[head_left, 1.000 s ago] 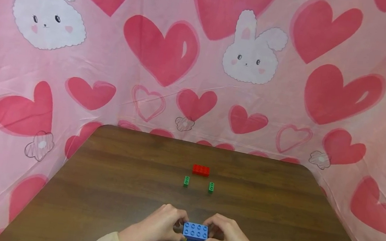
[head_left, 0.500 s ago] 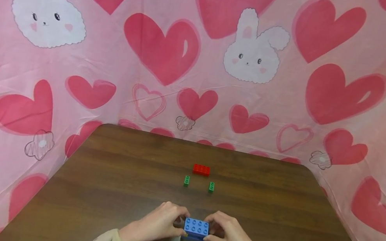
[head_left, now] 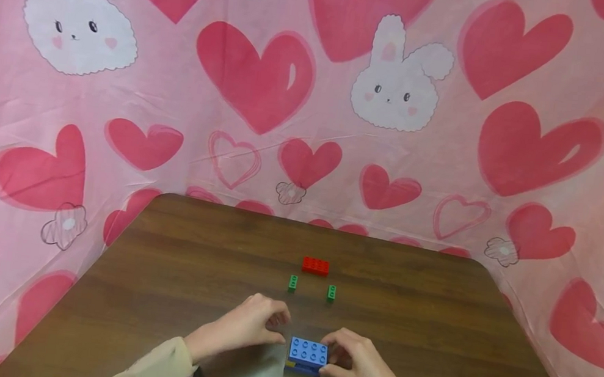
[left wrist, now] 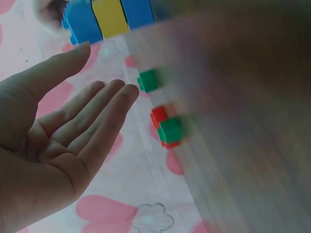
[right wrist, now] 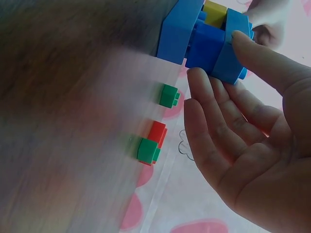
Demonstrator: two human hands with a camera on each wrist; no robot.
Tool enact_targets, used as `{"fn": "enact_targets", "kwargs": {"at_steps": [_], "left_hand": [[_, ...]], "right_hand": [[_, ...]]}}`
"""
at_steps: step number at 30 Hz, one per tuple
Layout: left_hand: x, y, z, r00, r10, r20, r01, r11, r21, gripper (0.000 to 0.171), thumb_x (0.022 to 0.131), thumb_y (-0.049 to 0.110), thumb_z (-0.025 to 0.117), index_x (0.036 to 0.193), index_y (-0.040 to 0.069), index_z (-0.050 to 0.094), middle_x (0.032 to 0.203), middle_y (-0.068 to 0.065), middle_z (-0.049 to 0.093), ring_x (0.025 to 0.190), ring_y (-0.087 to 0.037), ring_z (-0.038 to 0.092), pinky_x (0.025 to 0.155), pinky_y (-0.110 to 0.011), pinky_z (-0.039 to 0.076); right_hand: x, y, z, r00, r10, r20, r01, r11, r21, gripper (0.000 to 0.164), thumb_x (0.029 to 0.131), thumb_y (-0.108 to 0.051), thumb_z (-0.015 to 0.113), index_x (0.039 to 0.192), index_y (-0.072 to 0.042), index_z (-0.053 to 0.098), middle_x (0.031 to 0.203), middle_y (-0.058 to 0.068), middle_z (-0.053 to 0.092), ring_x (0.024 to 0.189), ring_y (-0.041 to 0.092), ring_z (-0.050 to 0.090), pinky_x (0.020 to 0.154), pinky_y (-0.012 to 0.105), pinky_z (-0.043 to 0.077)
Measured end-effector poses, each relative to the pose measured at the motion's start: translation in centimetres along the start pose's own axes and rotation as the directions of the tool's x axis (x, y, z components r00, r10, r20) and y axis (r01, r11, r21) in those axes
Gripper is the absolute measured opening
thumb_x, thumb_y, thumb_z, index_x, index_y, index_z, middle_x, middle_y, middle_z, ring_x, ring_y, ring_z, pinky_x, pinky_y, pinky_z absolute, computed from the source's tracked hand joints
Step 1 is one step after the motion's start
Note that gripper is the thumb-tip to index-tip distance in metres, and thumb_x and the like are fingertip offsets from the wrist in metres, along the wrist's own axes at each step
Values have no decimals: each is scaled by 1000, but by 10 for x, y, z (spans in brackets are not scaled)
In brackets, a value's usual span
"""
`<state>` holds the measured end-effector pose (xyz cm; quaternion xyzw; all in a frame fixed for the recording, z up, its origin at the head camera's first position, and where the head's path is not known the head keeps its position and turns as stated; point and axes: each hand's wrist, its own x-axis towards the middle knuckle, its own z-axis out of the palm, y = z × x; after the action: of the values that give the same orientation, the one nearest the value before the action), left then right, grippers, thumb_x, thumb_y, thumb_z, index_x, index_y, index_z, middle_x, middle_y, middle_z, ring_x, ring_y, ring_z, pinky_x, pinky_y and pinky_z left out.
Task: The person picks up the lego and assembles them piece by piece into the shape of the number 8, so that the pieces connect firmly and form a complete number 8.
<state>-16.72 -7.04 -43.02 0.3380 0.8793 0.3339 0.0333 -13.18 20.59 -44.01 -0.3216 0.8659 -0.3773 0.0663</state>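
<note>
L fingers (left wrist: 109, 124) wide, holding nothing, just off L end of block stack (head_left: 307, 357). R fingers (right wrist: 206, 102) narrow, pinching stack's R end w/ thumb. Stack: blue top & base, yellow + dk blue between; looks set on surface (head_left: 188, 275). Beyond stack: grn brick (head_left: 292, 283), 2nd grn brick (head_left: 331, 293), red brick (head_left: 315, 266) farthest. To do well, imo: light R pinch, stack level, top layer square, L kept clear.
</note>
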Motion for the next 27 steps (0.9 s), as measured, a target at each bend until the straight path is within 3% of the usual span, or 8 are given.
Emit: {"fn": "enact_targets", "kwargs": {"at_steps": [6,14,27], "left_hand": [[14,-15,-11,997,-55,-57,51,997,-62,28,81,12,81,104,0,70,99,-14,76,86,-24,73,75,-33,60],[36,-29,-16,986,-90,-142,82,995,-57,28,82,9,80,106,0,70,101,-15,75,87,-23,72,77,-35,60],[66,-43,-17,980,-166,-113,162,986,-41,39,81,10,80,115,-4,65,110,-20,71,98,-32,67,86,-45,58]], "right_hand": [[1,1,-1,1000,28,5,-28,1000,2,29,87,-31,76,109,-15,65,100,-1,68,80,-5,61,70,21,55],[2,2,-3,998,66,19,-66,998,9,30,87,-32,75,110,-15,65,101,-1,68,81,-4,61,71,19,55],[3,4,-2,1000,25,-17,-25,1000,-11,29,87,-30,75,109,-14,66,100,0,68,80,-5,61,69,20,55]]}}
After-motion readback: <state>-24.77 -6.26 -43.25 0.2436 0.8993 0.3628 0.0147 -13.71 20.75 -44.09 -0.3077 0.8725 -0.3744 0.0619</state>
